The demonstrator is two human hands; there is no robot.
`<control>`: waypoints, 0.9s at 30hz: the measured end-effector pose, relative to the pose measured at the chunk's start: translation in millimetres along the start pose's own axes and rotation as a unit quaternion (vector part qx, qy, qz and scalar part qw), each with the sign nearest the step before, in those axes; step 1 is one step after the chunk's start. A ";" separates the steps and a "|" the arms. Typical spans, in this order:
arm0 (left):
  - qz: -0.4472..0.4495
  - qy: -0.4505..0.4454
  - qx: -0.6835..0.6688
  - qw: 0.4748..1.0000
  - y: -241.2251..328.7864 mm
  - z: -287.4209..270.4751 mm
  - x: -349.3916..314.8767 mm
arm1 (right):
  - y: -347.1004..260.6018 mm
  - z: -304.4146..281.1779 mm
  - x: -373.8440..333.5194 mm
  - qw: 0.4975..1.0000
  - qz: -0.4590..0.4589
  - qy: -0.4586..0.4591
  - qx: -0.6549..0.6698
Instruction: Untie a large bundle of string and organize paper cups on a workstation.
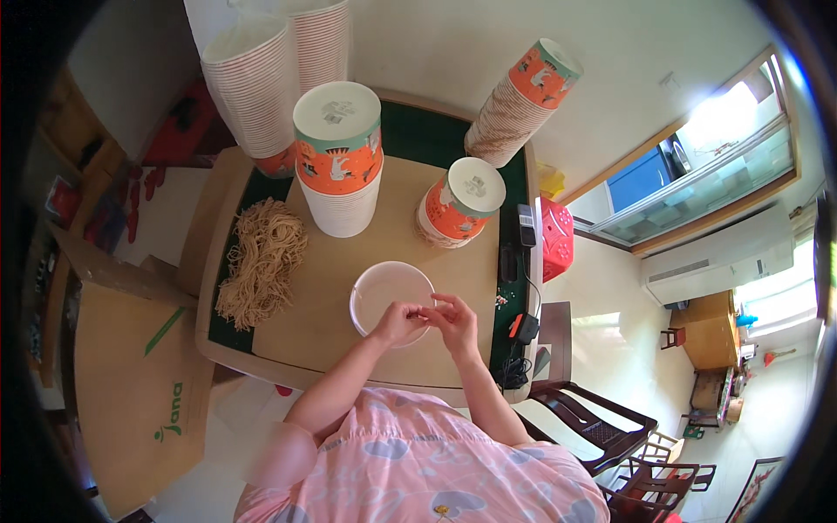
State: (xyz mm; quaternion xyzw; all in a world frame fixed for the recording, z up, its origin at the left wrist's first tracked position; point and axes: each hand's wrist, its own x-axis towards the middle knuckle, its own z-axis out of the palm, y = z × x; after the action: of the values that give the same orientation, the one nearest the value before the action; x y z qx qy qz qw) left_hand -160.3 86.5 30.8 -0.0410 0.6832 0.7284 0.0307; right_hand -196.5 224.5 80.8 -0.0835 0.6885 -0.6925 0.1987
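Observation:
A white paper tub (375,288) stands on the table in front of me, its open mouth facing up. Over its near right rim my left hand (401,324) is closed in a pinch; whatever its fingertips hold is too small to make out. My right hand (455,326) meets it from the right, index finger stretched out and thumb close to the left fingertips, the fingers apart. Beyond the tub rise a tall stack of orange-and-white paper tubs (344,170) and a shorter stack (458,209), both upside down. To the left lies a bundle of beige twine (264,261).
Cardboard (323,362) covers the middle of the green-edged table. Wrapped white tub stacks (253,87) stand at the back left, another tub stack (514,109) at the back right. A black cable (516,370) and adapter lie along the right edge. A cardboard box (139,383) stands left of the table.

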 end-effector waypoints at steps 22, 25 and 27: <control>-0.019 0.051 0.067 0.996 11.1 3.0 -5.6 | -16.7 -21.0 5.8 0.997 -0.010 0.071 0.021; 0.007 0.084 0.020 0.996 1.2 0.6 -6.7 | -33.1 -31.4 6.3 0.997 -0.042 0.045 -0.052; 0.008 0.088 0.021 0.996 0.2 1.3 -6.6 | -39.6 -32.4 6.8 0.975 -0.115 -0.013 -0.189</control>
State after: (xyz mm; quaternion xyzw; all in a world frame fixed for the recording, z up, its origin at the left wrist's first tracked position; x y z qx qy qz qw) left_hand -153.8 87.9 31.8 -0.0993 0.6990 0.7074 -0.0347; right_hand -221.6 250.6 117.6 -0.2069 0.7901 -0.5669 0.1076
